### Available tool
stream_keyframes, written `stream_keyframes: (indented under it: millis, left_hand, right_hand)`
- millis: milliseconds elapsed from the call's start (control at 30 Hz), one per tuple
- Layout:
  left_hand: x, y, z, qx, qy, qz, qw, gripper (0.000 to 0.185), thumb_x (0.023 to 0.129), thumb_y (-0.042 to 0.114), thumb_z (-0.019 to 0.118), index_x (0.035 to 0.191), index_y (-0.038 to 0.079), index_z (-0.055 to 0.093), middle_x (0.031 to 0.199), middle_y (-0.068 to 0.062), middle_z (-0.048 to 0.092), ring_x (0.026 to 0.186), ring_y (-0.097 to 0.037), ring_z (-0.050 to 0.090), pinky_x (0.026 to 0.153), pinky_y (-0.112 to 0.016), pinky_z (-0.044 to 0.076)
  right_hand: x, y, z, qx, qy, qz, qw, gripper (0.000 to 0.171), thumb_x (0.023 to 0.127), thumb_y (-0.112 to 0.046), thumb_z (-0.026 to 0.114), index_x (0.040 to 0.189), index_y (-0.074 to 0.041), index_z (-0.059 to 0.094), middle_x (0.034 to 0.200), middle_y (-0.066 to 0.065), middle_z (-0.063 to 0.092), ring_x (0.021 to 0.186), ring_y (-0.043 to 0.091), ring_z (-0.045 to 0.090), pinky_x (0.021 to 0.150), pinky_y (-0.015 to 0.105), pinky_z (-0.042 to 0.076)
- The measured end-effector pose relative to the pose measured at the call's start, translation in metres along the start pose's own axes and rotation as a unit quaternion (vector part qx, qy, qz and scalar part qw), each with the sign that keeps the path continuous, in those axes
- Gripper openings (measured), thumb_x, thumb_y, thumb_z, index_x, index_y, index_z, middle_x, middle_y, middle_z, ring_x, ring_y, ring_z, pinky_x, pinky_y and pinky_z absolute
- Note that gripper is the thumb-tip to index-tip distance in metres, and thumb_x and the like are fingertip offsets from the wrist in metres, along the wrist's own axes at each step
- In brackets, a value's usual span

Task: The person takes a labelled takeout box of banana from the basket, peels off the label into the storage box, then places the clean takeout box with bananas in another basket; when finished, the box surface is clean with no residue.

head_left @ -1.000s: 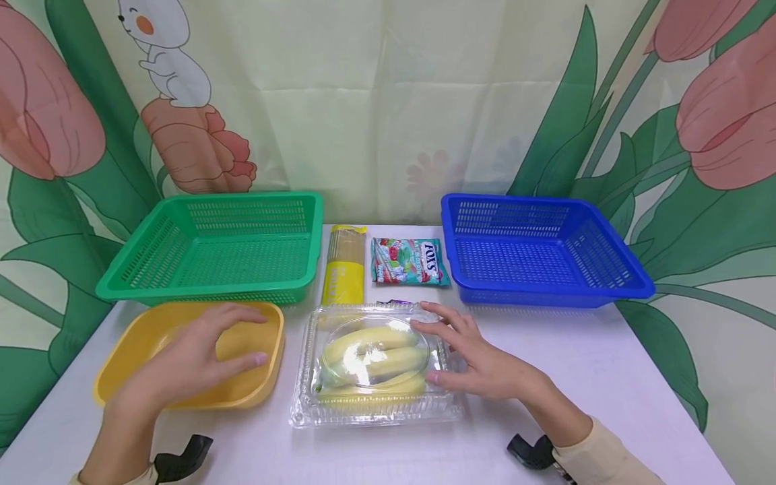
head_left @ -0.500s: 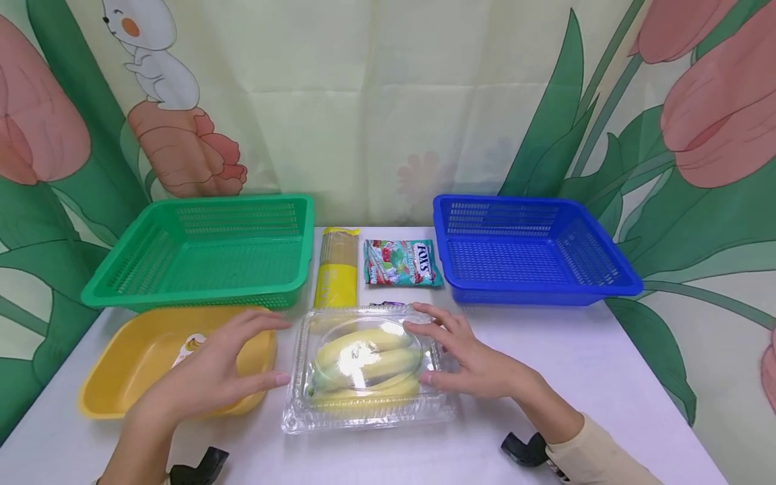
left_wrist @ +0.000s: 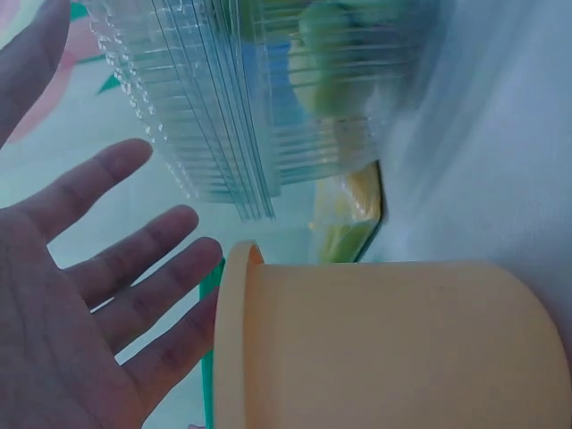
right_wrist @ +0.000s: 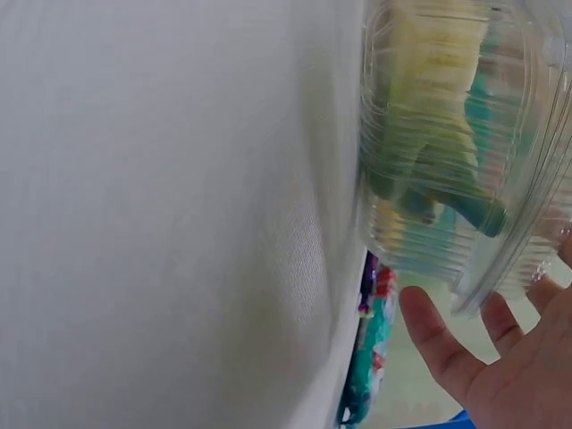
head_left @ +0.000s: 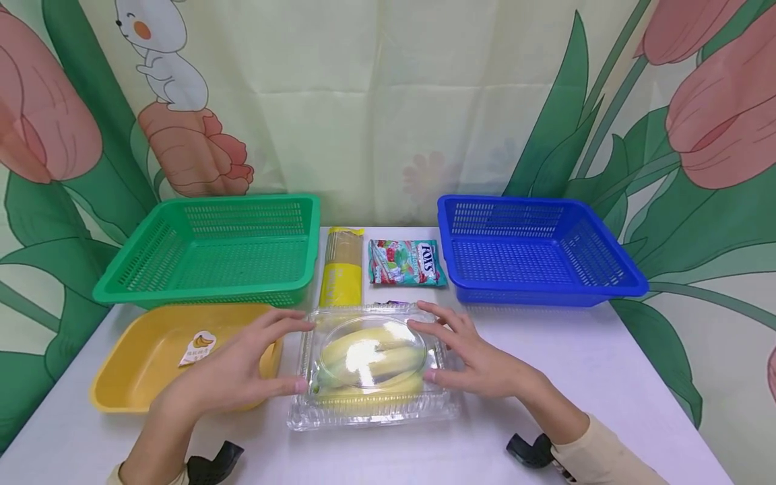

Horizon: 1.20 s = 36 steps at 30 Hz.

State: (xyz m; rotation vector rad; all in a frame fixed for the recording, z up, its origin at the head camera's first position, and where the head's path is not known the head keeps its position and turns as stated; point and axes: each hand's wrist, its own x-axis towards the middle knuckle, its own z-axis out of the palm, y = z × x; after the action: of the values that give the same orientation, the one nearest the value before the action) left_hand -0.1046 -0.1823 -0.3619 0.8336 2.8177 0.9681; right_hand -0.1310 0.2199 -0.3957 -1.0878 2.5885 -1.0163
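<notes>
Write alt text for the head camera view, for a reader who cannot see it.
Two open hands, left hand and right hand, reach to either side of a clear plastic box of bananas on a white table. A yellow tray sits to its left; behind are a green basket, a noodle packet, a candy bag and a blue basket.

— Front centre of table (head_left: 606, 377)? 
— Clamshell box (head_left: 372, 367), bananas (head_left: 370, 360) inside. L hand (head_left: 233, 377) at its left edge, R hand (head_left: 479, 364) at its right.

— Left of that? 
— Shallow tray (head_left: 133, 367), sticker (head_left: 197, 340) in it.

— Behind? 
— L basket (head_left: 212, 252), then noodle pack (head_left: 343, 266), candy bag (head_left: 405, 261), R basket (head_left: 536, 249). Small wrapper (head_left: 391, 303) behind box, prob. touching; hard to tell.
</notes>
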Motion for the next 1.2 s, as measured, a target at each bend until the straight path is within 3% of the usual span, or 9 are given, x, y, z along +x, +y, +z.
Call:
stream_keyframes:
  millis: [200,400,533,667,767,867,967,1033,1200]
  left_hand:
    - [-0.001,0.003,0.002,-0.017,-0.027,-0.006,0.9995,0.077,0.08,0.064,0.079,0.147,0.033,0.054,0.158,-0.004,0.039,0.139,-0.037,0.046,0.101,-0.061,0.049]
    - [-0.003,0.009,0.007,-0.034,-0.042,-0.014,0.9984,0.08,0.079,0.062,0.082,0.148,0.035,0.052,0.165,-0.008,0.03,0.146,-0.039,0.038,0.103,-0.062,0.048]
    - [-0.003,0.013,0.011,-0.043,-0.056,-0.023,0.9972,0.086,0.076,0.064,0.083,0.15,0.036,0.048,0.169,-0.009,0.018,0.15,-0.042,0.031,0.104,-0.063,0.047]
    - [-0.004,0.014,0.015,-0.037,-0.06,-0.034,0.997,0.09,0.074,0.066,0.082,0.151,0.037,0.046,0.172,-0.007,0.005,0.153,-0.042,0.024,0.105,-0.062,0.047]
    - [-0.003,0.014,0.016,-0.032,-0.059,-0.041,0.9969,0.091,0.074,0.067,0.082,0.151,0.036,0.046,0.173,-0.006,0.004,0.153,-0.041,0.025,0.106,-0.061,0.047]
    - [-0.004,0.014,0.017,-0.032,-0.06,-0.044,0.9967,0.09,0.075,0.068,0.081,0.151,0.037,0.045,0.172,-0.007,0.006,0.152,-0.042,0.027,0.105,-0.062,0.047]
    - [-0.006,0.012,0.019,-0.034,-0.06,-0.037,0.9969,0.087,0.079,0.068,0.078,0.153,0.039,0.043,0.172,-0.008,0.009,0.15,-0.044,0.031,0.104,-0.063,0.047]
    - [-0.007,0.012,0.02,-0.032,-0.06,-0.03,0.9972,0.085,0.082,0.067,0.075,0.154,0.039,0.04,0.171,-0.008,0.01,0.149,-0.044,0.033,0.104,-0.063,0.047]
    - [-0.006,0.01,0.02,-0.07,-0.082,-0.021,0.994,0.081,0.087,0.064,0.071,0.156,0.04,0.036,0.171,-0.008,0.007,0.145,-0.039,0.042,0.101,-0.053,0.053]
  right_hand:
    - [-0.003,-0.001,0.003,0.01,0.01,0.004,1.0,0.07,0.098,-0.036,0.069,0.16,-0.034,0.035,0.172,-0.001,0.004,0.154,0.038,0.005,0.106,0.079,0.029]
    - [-0.006,-0.001,0.005,0.0,0.025,0.017,1.0,0.068,0.098,-0.038,0.069,0.158,-0.036,0.038,0.171,0.0,-0.005,0.154,0.04,0.001,0.103,0.084,0.025]
    - [-0.008,0.0,0.005,-0.001,0.03,0.018,0.999,0.069,0.098,-0.037,0.069,0.159,-0.035,0.038,0.171,0.0,-0.005,0.154,0.04,0.002,0.102,0.084,0.025]
    - [-0.009,0.002,0.005,0.019,0.02,0.022,0.999,0.073,0.098,-0.031,0.069,0.161,-0.033,0.033,0.17,0.002,-0.002,0.152,0.041,0.014,0.105,0.067,0.043]
    - [-0.009,0.004,0.005,0.036,0.008,0.027,0.999,0.076,0.099,-0.027,0.068,0.163,-0.033,0.027,0.17,0.004,-0.001,0.147,0.038,0.03,0.101,0.05,0.052]
    - [-0.01,0.005,0.004,0.049,-0.003,0.027,0.998,0.076,0.101,-0.026,0.066,0.164,-0.032,0.024,0.17,0.005,-0.002,0.144,0.037,0.037,0.1,0.048,0.052]
    - [-0.012,0.006,0.004,0.07,-0.011,0.018,0.997,0.074,0.104,-0.033,0.061,0.165,-0.03,0.019,0.17,0.005,-0.005,0.143,0.039,0.036,0.095,0.045,0.054]
    - [-0.013,0.007,0.004,0.086,-0.018,0.013,0.996,0.075,0.105,-0.04,0.058,0.166,-0.028,0.016,0.17,0.002,-0.008,0.147,0.041,0.029,0.093,0.044,0.055]
    - [-0.016,0.005,0.003,0.138,-0.037,0.004,0.99,0.095,0.096,-0.06,0.061,0.167,-0.026,0.007,0.169,-0.003,-0.014,0.151,0.045,0.017,0.094,0.055,0.055]
